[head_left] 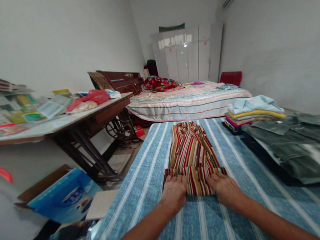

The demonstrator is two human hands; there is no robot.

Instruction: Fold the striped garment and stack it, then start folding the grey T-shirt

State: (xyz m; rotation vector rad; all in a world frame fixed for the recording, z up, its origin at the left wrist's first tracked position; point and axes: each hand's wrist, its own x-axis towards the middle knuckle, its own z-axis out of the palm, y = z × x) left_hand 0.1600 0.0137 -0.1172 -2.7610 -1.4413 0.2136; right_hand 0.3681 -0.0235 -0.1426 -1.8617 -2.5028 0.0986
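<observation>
As the striped garment (pixel 190 147) lay between and beyond both hands on blue striped cloth (pixel 142 196), the left hand (pixel 174 192) held its folded near band with bent fingers; the right hand (pixel 226 190) gripped the band's other end, fairly narrow; the fabric looked light, soft and limp, likely to crease or slump if lifted one-sided; both band ends seemed the best holds, layers pinched together.

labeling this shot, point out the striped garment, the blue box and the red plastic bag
striped garment (pixel 192 147): head view, middle
blue box (pixel 67 196): head view, printed side
red plastic bag (pixel 98 96): head view, bulging right part
</observation>
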